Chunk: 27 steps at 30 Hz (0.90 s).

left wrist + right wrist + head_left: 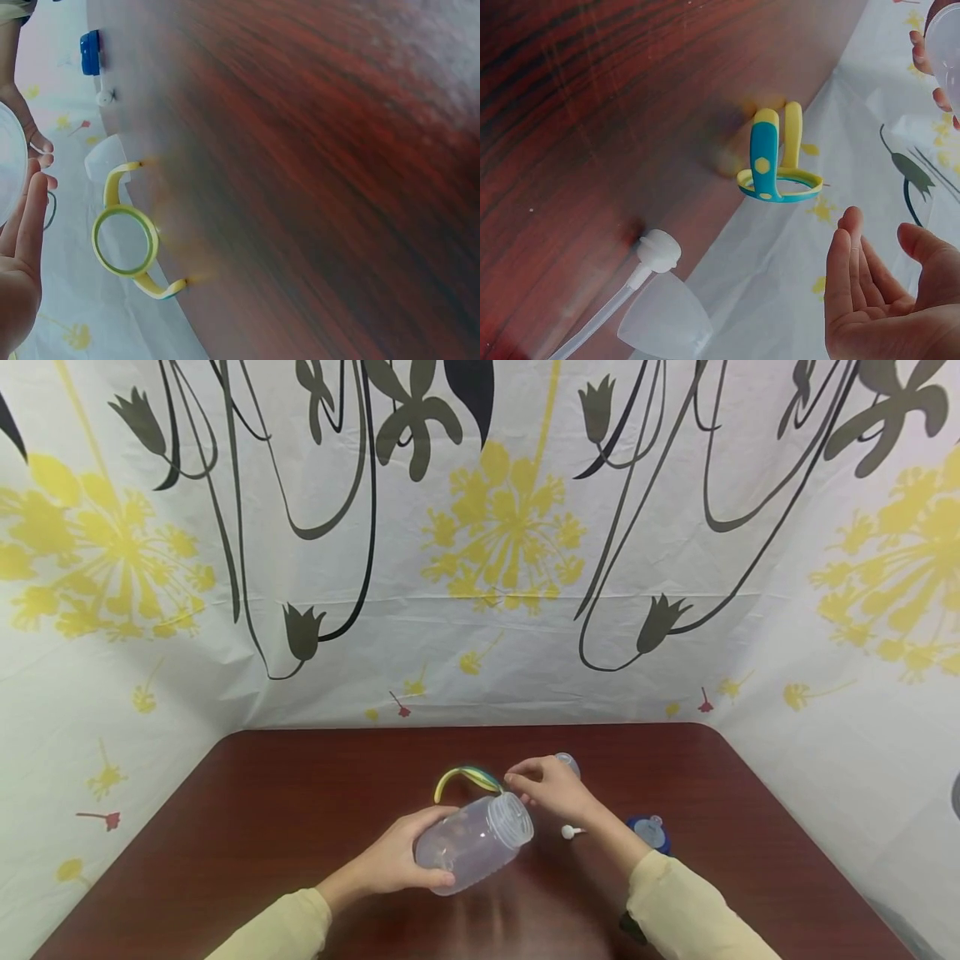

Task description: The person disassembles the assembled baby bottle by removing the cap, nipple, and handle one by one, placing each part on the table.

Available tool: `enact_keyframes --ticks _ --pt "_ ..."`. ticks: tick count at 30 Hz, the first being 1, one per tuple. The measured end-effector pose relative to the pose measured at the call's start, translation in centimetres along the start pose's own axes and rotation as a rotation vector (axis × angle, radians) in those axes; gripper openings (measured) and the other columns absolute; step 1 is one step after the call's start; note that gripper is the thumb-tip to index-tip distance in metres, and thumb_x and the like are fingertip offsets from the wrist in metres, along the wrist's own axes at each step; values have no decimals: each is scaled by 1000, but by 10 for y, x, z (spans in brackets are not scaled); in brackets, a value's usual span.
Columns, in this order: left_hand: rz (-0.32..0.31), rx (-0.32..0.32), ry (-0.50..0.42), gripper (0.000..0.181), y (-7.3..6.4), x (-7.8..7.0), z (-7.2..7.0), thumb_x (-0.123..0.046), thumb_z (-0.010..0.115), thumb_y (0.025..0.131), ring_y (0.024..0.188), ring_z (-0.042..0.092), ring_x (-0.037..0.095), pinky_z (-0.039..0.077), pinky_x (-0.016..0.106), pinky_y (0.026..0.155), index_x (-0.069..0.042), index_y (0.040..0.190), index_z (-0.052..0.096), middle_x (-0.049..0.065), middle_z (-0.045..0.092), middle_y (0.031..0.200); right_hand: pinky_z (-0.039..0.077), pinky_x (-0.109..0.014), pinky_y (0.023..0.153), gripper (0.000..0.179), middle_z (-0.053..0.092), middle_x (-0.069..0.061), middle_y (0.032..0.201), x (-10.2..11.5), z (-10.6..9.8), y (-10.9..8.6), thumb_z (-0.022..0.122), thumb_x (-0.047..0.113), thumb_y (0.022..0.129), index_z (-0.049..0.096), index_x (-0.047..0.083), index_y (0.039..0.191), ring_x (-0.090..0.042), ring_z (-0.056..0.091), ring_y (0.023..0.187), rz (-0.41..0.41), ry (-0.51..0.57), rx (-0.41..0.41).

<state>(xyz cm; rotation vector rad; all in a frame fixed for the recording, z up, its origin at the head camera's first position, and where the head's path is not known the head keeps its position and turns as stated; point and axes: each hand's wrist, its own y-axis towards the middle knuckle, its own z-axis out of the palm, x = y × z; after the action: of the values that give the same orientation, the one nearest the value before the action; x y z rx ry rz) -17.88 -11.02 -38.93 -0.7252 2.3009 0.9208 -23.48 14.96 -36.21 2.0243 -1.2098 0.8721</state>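
A clear, wide-mouthed plastic bottle (468,852) is gripped around its body by my left hand (401,860), held tilted with its open mouth facing right. My right hand (555,789) is raised beside the mouth, apart from it. In the right wrist view, the right hand (889,300) has its fingers extended and its thumb spread, with nothing between them. Behind the bottle, a yellow and teal two-handled ring (465,774) stands on the table, its handles pointing down in the right wrist view. The left wrist view shows this yellow ring (155,240) beyond my left hand (22,255).
The dark red wooden table (315,793) carries a translucent dome-shaped cap (567,763) behind my right hand. A white straw weight (660,251) on a clear tube and a blue lid (651,832) lie near my right forearm. Patterned cloth surrounds the table.
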Motion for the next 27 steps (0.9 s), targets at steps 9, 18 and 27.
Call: enact_keyframes --ticks 9,18,27 --pt "-2 -20 -48 64 2 -6 2 -30 72 68 92 51 13 42 31 77 -11 123 46 -2 54 110 48 -26 57 29 63 -2 80 3 -2 -3 59 27 84 64 2 99 -12 57 63 -10 24 -26" --pt "-18 -31 -201 63 5 -6 4 -20 71 69 90 53 16 45 32 74 -11 125 43 3 54 107 48 -28 56 29 63 -2 81 5 -5 -6 61 27 83 64 3 99 -14 59 63 -3 49 -68" --pt "-49 -24 -410 63 6 -13 4 -10 69 72 90 54 21 47 36 70 -3 125 36 15 48 106 49 -39 59 26 63 -2 79 13 -10 -11 60 24 84 64 4 99 -17 59 63 -22 74 -58"
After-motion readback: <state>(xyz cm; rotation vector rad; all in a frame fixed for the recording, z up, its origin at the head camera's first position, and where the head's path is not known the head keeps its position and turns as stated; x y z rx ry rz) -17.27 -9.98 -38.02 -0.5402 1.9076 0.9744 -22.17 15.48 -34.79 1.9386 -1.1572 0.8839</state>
